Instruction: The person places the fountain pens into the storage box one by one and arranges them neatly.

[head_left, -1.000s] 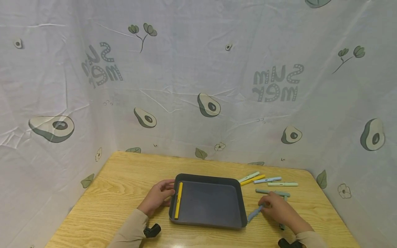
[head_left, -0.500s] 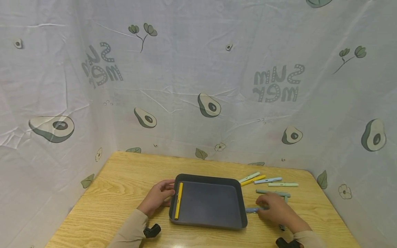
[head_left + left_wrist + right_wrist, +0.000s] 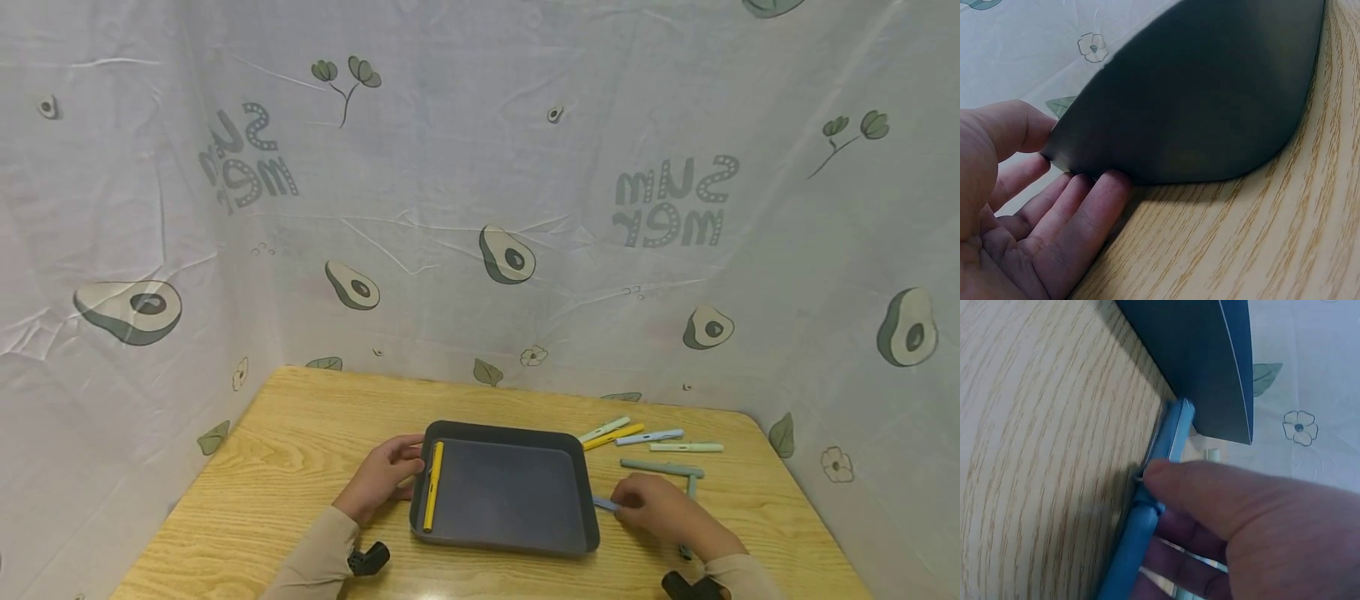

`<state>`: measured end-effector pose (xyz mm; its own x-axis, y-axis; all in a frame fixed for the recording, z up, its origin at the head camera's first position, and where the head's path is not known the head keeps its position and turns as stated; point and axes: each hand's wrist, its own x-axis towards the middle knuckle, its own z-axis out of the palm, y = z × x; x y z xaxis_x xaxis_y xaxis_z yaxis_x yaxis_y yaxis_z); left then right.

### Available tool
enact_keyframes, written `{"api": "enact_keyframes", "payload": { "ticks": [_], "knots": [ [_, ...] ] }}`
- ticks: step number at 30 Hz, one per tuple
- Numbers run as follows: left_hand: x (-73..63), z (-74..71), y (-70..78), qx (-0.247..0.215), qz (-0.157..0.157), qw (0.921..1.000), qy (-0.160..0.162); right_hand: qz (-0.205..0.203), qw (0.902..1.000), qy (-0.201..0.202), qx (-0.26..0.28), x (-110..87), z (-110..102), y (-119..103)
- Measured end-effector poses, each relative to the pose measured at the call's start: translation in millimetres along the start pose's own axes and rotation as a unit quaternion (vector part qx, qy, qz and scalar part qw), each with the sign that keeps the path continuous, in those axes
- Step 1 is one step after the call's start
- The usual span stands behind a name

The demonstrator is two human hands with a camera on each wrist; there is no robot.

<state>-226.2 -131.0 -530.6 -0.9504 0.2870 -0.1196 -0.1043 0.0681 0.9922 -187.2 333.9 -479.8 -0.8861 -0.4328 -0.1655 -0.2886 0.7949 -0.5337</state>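
A dark grey rectangular tray [image 3: 510,492] lies on the wooden table, with a yellow pen [image 3: 433,487] along its left inner side. My left hand [image 3: 382,477] holds the tray's left side; in the left wrist view a finger sits at the rim and other fingertips meet the outer wall [image 3: 1197,106] low down. Beside the tray's right wall, my right hand [image 3: 656,504] pinches a blue pen [image 3: 1125,550] between thumb [image 3: 1179,484] and fingers. One end of this pen is right at the wall; the palm hides much of it in the head view.
Right of the tray, several pens fan out: pale green [image 3: 603,429], yellow [image 3: 613,437], light blue [image 3: 649,437], another pale green [image 3: 686,447] and a darker green [image 3: 662,468]. A further green pen [image 3: 692,483] is partly behind my right hand. A printed cloth [image 3: 420,167] hangs behind the table.
The blue pen has turned from a slant toward the tray's near right corner to lie nearly crosswise, its end at the right wall. My right hand has shifted slightly left; my left hand stays put.
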Motion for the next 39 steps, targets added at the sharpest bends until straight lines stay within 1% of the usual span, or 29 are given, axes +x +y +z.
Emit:
{"api": "enact_keyframes", "payload": {
  "ticks": [5,7,10,14,19,21,23,29,34,39],
  "knots": [
    [-0.4,-0.1,0.0,0.003,0.0,1.0,0.001,0.033,0.998,0.045,-0.029,-3.2,2.7,-2.8],
    [-0.2,-0.1,-0.4,0.005,0.0,1.0,0.0,0.053,0.9964,0.059,-0.029,-4.2,3.2,-4.8],
    [-0.5,-0.1,-0.4,0.006,0.0,1.0,0.001,0.091,0.9932,0.069,-0.022,-3.8,2.3,-7.2],
    [-1.1,-0.1,-0.6,0.004,0.002,1.0,-0.001,0.132,0.988,0.079,0.015,-2.6,-0.1,-7.7],
    [-1.0,-0.5,-1.2,0.004,0.002,1.0,-0.001,0.16,0.978,0.079,0.108,-4.1,-3.3,-7.4],
    [-0.7,-0.7,-1.4,0.004,0.001,1.0,0.0,0.165,0.9742,0.078,0.133,-4.7,-4.6,-7.5],
    [-0.5,-1.0,-1.7,0.003,0.001,1.0,-0.001,0.164,0.9726,0.078,0.145,-4.7,-5.6,-7.3],
    [0.3,-1.0,-3.0,0.001,0.004,1.0,-0.001,0.165,0.9699,0.087,0.157,-3.2,-4.7,-4.8],
    [0.5,-0.6,-2.7,-0.002,0.006,1.0,-0.002,0.162,0.9645,0.114,0.175,-2.7,-3.7,-3.2],
    [0.7,0.1,-1.9,0.0,0.006,1.0,-0.002,0.166,0.9523,0.147,0.21,-3.1,-4.8,-3.4]
  ]
}}
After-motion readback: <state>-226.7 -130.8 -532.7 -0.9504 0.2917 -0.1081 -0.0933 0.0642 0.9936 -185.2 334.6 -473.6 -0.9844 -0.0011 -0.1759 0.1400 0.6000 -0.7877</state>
